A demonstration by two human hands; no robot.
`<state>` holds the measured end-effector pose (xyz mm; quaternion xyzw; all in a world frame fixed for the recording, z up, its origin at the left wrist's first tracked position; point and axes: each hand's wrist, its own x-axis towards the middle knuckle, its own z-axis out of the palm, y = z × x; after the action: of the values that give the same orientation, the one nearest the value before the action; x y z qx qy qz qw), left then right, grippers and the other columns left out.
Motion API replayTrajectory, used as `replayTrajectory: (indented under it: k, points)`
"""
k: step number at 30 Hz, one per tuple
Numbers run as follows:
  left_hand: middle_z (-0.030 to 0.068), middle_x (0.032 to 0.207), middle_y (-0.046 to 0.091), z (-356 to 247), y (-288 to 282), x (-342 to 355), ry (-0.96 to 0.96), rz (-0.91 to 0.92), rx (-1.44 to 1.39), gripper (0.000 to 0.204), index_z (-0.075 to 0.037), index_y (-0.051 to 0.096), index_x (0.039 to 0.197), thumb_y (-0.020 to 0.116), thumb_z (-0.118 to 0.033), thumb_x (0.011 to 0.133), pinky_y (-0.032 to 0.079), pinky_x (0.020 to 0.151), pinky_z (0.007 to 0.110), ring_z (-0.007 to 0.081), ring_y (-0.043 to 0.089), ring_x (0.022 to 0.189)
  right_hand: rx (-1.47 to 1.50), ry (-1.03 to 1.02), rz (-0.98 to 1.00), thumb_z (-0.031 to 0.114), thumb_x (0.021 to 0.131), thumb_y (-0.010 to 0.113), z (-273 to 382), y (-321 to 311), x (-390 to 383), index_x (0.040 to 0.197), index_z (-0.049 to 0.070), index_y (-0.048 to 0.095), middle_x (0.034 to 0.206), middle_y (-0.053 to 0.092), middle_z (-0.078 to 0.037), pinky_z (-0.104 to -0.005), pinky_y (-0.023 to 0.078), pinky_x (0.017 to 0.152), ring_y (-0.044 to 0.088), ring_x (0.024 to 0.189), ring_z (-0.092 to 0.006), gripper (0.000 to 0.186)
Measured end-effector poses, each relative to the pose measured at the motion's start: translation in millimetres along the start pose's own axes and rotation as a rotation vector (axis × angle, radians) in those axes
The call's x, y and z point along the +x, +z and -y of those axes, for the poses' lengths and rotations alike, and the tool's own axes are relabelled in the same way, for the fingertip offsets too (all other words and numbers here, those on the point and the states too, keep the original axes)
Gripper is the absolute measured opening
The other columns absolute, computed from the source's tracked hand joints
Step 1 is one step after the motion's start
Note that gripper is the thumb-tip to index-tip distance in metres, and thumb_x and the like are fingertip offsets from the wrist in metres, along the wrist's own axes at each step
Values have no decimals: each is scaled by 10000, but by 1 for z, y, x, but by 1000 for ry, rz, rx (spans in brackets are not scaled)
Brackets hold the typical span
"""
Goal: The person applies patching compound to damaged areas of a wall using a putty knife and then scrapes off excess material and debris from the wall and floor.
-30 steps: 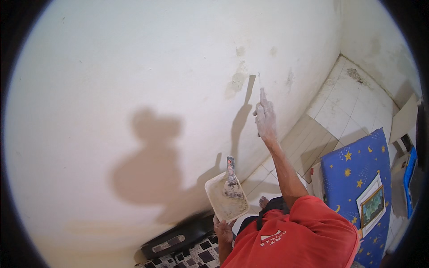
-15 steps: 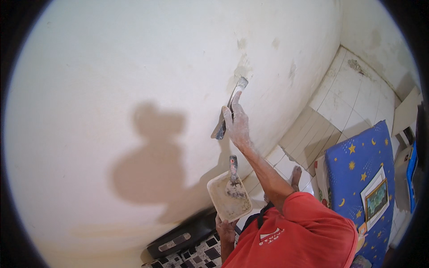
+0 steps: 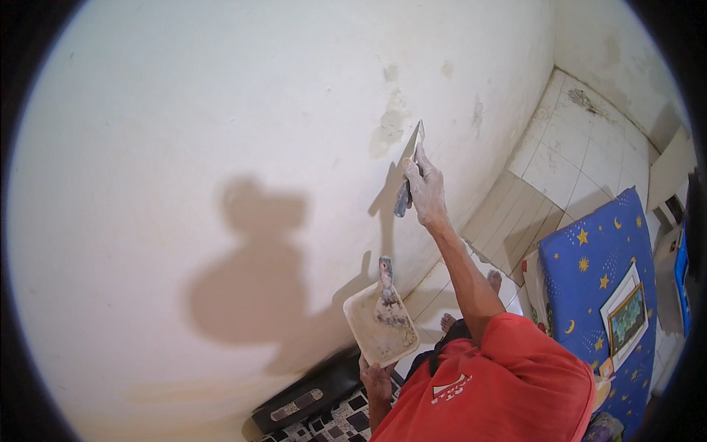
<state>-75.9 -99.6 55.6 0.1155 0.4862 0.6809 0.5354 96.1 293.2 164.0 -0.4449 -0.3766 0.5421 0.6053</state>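
Note:
My right hand [image 3: 427, 188], coated in pale powder, grips a putty knife [image 3: 402, 199] by its dark handle. The blade points up beside a rough, greyish patch [image 3: 392, 125] on the white wall [image 3: 147, 125]; I cannot tell whether they touch. Low in the picture, my left hand [image 3: 375, 379] holds a shallow cream tray [image 3: 368, 335] by its lower edge. A second scraper [image 3: 387, 283] lies in that tray, smeared with plaster, its handle sticking out over the upper rim.
A blue star-patterned mattress [image 3: 589, 243] on the right bears a framed picture [image 3: 627, 324]. Boards [image 3: 670, 166] stand beyond it. The tiled floor [image 3: 567, 140] runs along the wall to the corner. At the bottom lie a black object [image 3: 287, 401] and chequered fabric [image 3: 342, 420].
My right hand first swung left and down, then shifted back rightward and up, the knife now pointing more upright and seen edge-on. The tray in my left hand has barely moved.

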Motion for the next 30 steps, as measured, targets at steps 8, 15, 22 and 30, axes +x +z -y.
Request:
replayTrajectory:
  k: [8,15,22,30]
  points:
    - [211,1402,463,-1,1,-3,-15,-56,58,703,29,274,1447,655,-187,897,559,950,514,369,556,1233,-268,-429,139,198,1005,531,-35,4,-55,1526,37,305,734,524,11,-221,421,457,475,529,-46,590]
    - [210,1396,468,1,-3,-3,8,-25,27,692,33,272,1444,648,-183,905,562,946,515,373,564,1223,20,34,112,140,986,532,28,18,-48,1537,-9,193,796,577,-46,-249,470,509,543,606,-88,664]
    - [214,1395,470,6,-6,-2,-12,-2,4,687,31,272,1444,644,-169,902,556,954,523,382,558,1228,-267,-345,113,110,974,540,-14,49,-68,1536,-24,165,797,548,-28,-237,463,493,516,588,-75,690]
    - [215,1405,461,3,-8,-4,6,11,-12,673,29,271,1447,630,-151,908,535,979,542,385,542,1247,-45,-68,51,86,965,544,35,29,-49,1526,-48,177,776,548,-24,-234,483,550,538,643,-82,684]
